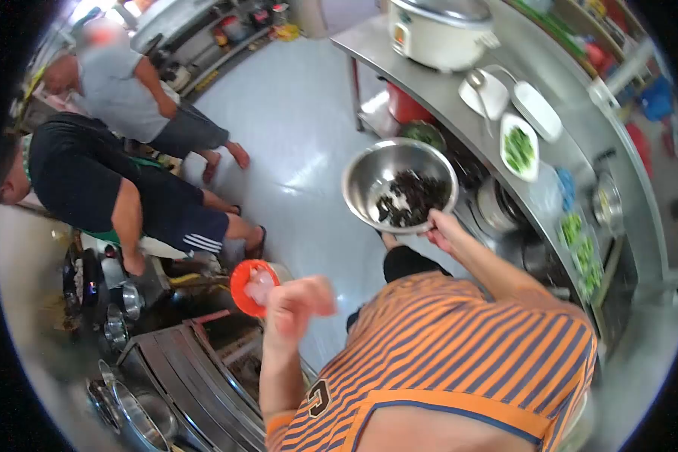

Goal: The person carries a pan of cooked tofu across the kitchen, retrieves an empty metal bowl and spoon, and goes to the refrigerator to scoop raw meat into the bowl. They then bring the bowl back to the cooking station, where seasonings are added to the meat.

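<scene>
My right hand (pixel 446 230) grips the near rim of a wide stainless steel bowl (pixel 360 184). The bowl is tilted a little and holds dark, crinkled pieces (pixel 414 197) that look like black fungus, heaped toward its right side. My left hand (pixel 301 301) is raised in front of me, apart from the bowl, its fingers smeared by motion. Just beyond it, an orange-rimmed bucket (pixel 237 290) with pale contents stands low down.
At right, a steel counter (pixel 369 41) carries a rice cooker (pixel 441 34), a dish of chopped greens (pixel 518 148) and a ladle (pixel 484 98). Two people, one in a black shirt (pixel 75 162) and one in grey (pixel 117 87), stand at left near pans (pixel 117 328).
</scene>
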A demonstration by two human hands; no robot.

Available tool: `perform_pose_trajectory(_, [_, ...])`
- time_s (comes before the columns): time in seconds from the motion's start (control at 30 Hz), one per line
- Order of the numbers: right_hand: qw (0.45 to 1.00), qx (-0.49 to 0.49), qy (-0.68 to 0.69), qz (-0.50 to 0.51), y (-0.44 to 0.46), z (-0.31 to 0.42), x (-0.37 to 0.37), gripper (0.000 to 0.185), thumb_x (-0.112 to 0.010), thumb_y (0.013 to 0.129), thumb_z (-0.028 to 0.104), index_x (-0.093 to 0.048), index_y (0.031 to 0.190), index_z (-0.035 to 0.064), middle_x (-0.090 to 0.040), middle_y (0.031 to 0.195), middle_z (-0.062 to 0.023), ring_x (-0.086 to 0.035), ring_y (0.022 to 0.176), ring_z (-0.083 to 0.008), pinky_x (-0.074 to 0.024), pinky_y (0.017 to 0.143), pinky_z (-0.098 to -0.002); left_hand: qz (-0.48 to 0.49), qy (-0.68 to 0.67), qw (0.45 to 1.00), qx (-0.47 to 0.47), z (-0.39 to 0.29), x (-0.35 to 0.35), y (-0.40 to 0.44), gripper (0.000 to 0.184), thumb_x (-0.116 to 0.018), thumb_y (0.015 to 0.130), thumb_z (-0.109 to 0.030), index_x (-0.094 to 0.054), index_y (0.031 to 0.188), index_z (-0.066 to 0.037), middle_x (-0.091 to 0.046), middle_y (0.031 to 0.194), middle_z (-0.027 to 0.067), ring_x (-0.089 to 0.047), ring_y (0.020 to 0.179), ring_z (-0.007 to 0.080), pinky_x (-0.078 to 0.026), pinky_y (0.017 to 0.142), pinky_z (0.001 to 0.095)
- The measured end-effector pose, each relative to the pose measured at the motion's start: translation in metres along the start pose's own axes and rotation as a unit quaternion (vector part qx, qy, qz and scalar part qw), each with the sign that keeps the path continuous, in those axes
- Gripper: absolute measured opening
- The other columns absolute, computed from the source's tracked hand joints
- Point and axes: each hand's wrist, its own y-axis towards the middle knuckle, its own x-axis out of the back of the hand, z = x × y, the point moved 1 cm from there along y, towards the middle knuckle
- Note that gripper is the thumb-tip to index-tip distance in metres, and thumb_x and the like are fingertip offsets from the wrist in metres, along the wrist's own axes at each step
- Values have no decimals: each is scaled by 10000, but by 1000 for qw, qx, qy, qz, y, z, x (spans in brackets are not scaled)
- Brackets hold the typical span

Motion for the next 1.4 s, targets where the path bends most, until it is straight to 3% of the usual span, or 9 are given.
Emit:
perform_pose_trajectory(0.17, [996,-78,32,4,90,43,-35,184,-440,687,103,-449,835,-5,-557,661,-195,-484,413,-187,-337,321,-228,476,-125,856,-160,-77,-40,184,1245,-291,545,-855,-262,1222,189,-296,1267,329,-349,1155,405,-242,963,475])
perform_pose_trajectory(0.23, [995,-76,-37,50,126,68,-59,169,-450,688,101,-456,820,-3,-560,660,-186,-514,436,-194,-346,319,-228,450,-164,864,-153,-81,-54,234,1048,-235,683,-789,-377,1207,107,-336,1224,344,-369,1108,454,-302,896,542])
perform_pose_trajectory(0.3, [994,-88,-48,41,143,105,-97,131,-462,693,98,-466,779,-1,-560,645,-165,-539,456,-205,-342,317,-226,234,-256,834,-428,-70,-69,279,1034,-372,669,-771,-441,1122,155,-436,1128,298,-464,1009,392,-390,841,431])
perform_pose_trajectory(0.43, [989,-87,-81,86,194,163,-156,102,-487,710,92,-469,748,0,-547,632,-138,-557,482,-216,-357,337,-237,305,-203,876,-313,-89,-3,342,1083,-283,675,-798,-414,1118,182,-410,1128,324,-441,1042,389,-359,868,485])
perform_pose_trajectory(0.6, [986,-114,-68,105,281,214,-236,93,-492,690,91,-462,733,15,-538,624,-132,-540,480,-209,-336,343,-244,201,-173,857,-441,-82,88,424,1043,-290,704,-770,-423,1112,181,-401,1134,340,-447,1046,377,-348,864,522])
perform_pose_trajectory(0.77, [987,-113,-36,107,368,270,-316,108,-515,670,91,-446,718,24,-507,627,-118,-441,445,-176,-326,355,-245,321,-78,884,-331,-111,256,480,933,-282,723,-748,-482,1125,70,-374,1199,324,-388,1086,465,-317,886,555])
perform_pose_trajectory(1.03, [998,-56,2,33,456,396,-449,112,-500,711,122,-471,627,53,-558,628,-84,-473,457,-125,-348,331,-184,58,108,989,-82,-67,464,609,63,-561,797,-46,-591,799,9,-589,863,102,-543,799,170,-420,715,279])
perform_pose_trajectory(1.2, [998,-1,44,54,561,458,-524,289,-447,739,90,-467,985,-62,-596,902,-186,-618,678,-265,-364,336,-157,4,87,995,-40,-29,586,696,168,-540,832,-105,-588,725,15,-579,745,65,-527,653,124,-421,589,248])
perform_pose_trajectory(1.4, [993,27,-6,113,698,579,-699,78,-496,739,99,-465,706,35,-519,642,-76,-539,505,-169,-358,343,-213,-201,121,971,55,5,742,797,278,-488,878,-171,-588,701,19,-558,688,28,-498,583,74,-411,542,207])
